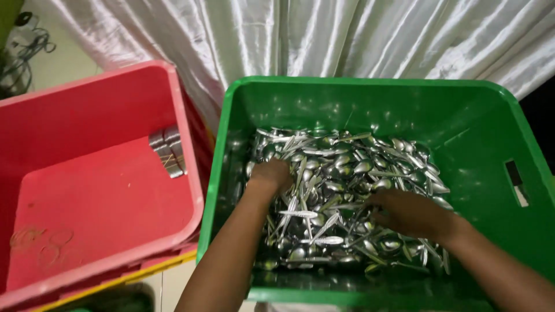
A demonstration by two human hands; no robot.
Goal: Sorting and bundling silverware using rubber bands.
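A green plastic crate holds a heap of several loose steel spoons. My left hand is pressed down into the left side of the heap, fingers curled among the spoons. On the right side my right hand lies palm down over the pile, its fingers buried in the spoons. Whether either hand has closed on particular spoons is hidden by the pile.
A red plastic crate stands to the left, stacked on a yellow one. A small banded bundle of spoons lies inside the red crate near its right wall. White draped cloth hangs behind both crates.
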